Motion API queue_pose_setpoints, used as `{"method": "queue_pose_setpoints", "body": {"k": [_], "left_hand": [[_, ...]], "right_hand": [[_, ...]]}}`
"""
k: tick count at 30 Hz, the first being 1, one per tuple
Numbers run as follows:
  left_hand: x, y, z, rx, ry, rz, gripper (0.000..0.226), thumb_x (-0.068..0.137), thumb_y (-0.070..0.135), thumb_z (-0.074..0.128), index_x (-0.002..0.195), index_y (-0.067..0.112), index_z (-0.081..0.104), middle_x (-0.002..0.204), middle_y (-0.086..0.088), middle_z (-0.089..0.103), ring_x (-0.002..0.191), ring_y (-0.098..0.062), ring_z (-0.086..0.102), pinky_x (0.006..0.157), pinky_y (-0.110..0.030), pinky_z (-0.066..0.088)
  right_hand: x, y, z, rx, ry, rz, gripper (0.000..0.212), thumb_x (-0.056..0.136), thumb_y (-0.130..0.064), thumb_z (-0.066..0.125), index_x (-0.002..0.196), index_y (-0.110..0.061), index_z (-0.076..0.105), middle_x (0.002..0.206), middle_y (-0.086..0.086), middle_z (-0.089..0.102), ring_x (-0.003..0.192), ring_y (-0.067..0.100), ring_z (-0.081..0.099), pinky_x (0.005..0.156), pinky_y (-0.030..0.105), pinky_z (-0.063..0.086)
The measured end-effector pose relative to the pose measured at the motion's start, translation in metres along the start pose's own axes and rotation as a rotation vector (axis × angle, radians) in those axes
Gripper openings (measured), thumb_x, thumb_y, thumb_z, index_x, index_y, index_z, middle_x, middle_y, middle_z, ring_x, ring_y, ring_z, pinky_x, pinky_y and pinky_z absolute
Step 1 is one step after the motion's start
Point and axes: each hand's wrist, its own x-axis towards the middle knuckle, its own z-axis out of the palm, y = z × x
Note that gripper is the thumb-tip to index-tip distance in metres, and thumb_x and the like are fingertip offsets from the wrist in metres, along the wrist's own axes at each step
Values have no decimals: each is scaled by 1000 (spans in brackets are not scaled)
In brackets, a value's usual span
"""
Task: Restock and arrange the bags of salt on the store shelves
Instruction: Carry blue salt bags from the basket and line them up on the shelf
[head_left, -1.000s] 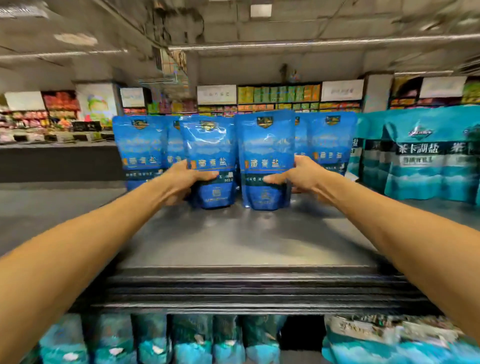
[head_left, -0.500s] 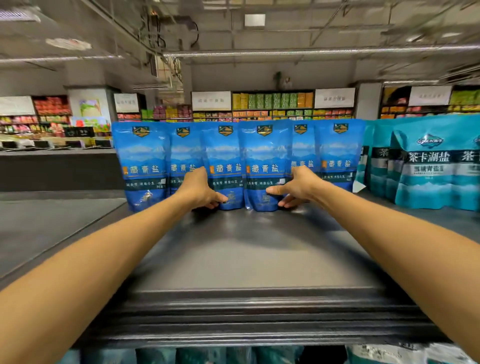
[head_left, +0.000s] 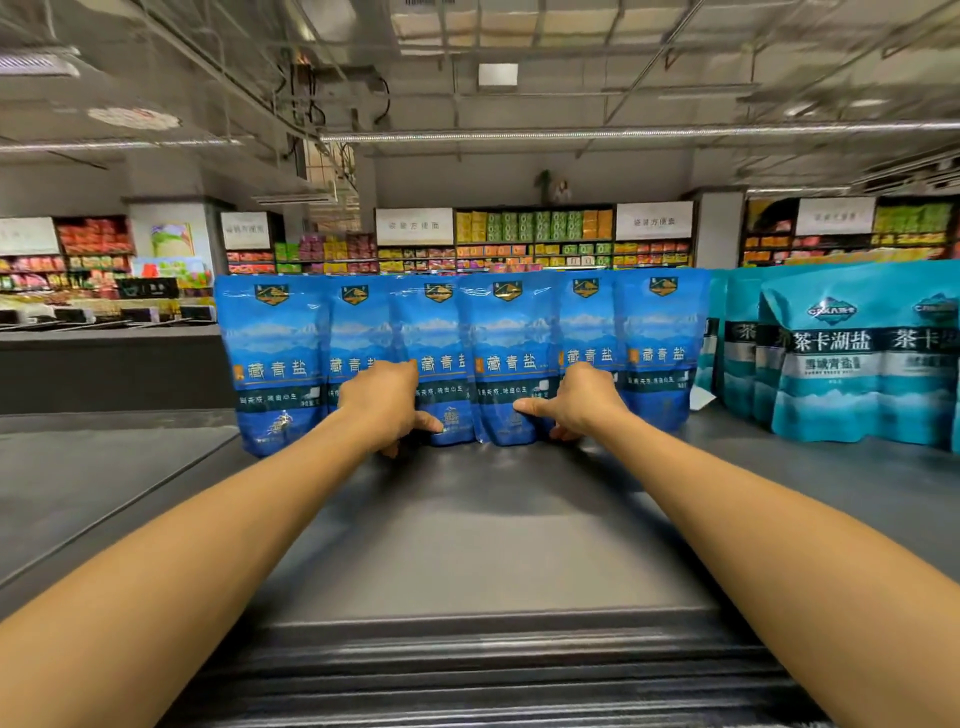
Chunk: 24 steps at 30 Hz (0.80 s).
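Observation:
Several blue salt bags stand upright in a row at the back of the dark top shelf (head_left: 483, 545). My left hand (head_left: 384, 400) grips the lower part of one middle bag (head_left: 441, 332), thumb on its front and fingers behind its left edge. My right hand (head_left: 576, 402) grips the neighbouring middle bag (head_left: 511, 338), thumb on its front, fingers curled round its right edge. Both bags rest on the shelf, side by side and touching. The outer blue bags (head_left: 275, 358) (head_left: 662, 338) stand untouched.
Teal salt bags (head_left: 852, 358) stand in a group to the right on the same shelf. The shelf's ridged front edge (head_left: 467, 670) is near me. A lower grey surface (head_left: 93, 467) lies to the left. Far store shelves (head_left: 535, 234) fill the background.
The two middle bags went from slightly forward back into line with the row and settled on the shelf. Both hands slid lower on them. The view tilted up, hiding the lower shelf.

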Motion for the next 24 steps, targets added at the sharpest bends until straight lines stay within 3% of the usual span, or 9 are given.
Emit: {"method": "queue_pose_setpoints", "body": {"k": [2, 6, 9, 11, 13, 15, 17, 20, 24], "left_hand": [[-3, 0, -2, -18, -1, 17, 55, 78, 61, 77, 76, 19, 43, 63, 0, 63, 47, -16, 61, 59, -34, 55], [-15, -4, -8, -105, 42, 18, 55, 89, 54, 70, 67, 4, 64, 66, -8, 68, 68, -26, 66, 74, -43, 61], [-27, -13, -15, -277, 42, 32, 53, 97, 39, 63, 62, 0, 71, 65, -13, 73, 71, -26, 70, 73, -39, 59], [-39, -19, -21, -406, 38, 15, 51, 99, 37, 61, 64, 1, 72, 60, -3, 73, 64, -8, 70, 65, -31, 55], [-57, -25, -29, -492, 57, -12, 45, 100, 36, 60, 70, 4, 72, 58, 5, 73, 45, 7, 58, 54, -22, 44], [-80, -31, -38, -569, 99, -30, 33, 99, 33, 63, 74, 12, 69, 61, 4, 73, 37, 6, 51, 51, -22, 38], [-110, -34, -45, -717, 153, -26, 24, 98, 27, 65, 78, 13, 65, 64, 1, 72, 33, 2, 47, 43, -22, 36], [-166, -35, -53, -1041, 206, -22, 18, 98, 19, 64, 83, 9, 64, 60, 2, 66, 34, -4, 40, 35, -17, 30], [-244, -49, -62, -1226, 317, 57, 16, 94, 21, 66, 87, 6, 64, 56, 2, 60, 37, -9, 32, 37, -14, 29]], "right_hand": [[-4, -4, -4, -12, -1, -3, 58, 74, -58, 81, 61, -10, 50, 53, 7, 66, 42, 12, 64, 55, 29, 58], [-19, -11, -20, 32, -75, 29, 54, 81, -51, 80, 71, -9, 47, 63, 12, 66, 43, 19, 68, 48, 31, 59], [-37, -19, -31, -126, -27, 20, 35, 93, -42, 66, 82, -12, 52, 80, 12, 71, 70, 30, 75, 72, 43, 64], [-54, -26, -38, -146, 47, -29, 25, 92, -35, 59, 78, -14, 55, 90, 13, 74, 84, 33, 73, 84, 45, 60], [-79, -37, -46, 91, 34, -100, 22, 93, -29, 59, 77, -14, 58, 88, 18, 74, 77, 30, 75, 77, 42, 61], [-114, -50, -52, 436, -36, -132, 19, 95, -24, 61, 82, -10, 62, 85, 16, 72, 65, 22, 76, 57, 34, 59], [-156, -61, -53, 725, -134, -154, 13, 96, -19, 63, 86, -11, 64, 77, 8, 68, 67, 21, 76, 48, 33, 56], [-217, -67, -45, 944, -244, -259, 11, 95, -12, 65, 86, -6, 66, 71, 5, 67, 71, 20, 74, 45, 32, 55], [-280, -67, -30, 1165, -336, -322, 16, 85, -19, 75, 82, -5, 68, 71, 10, 67, 67, 26, 71, 46, 30, 52]]}}
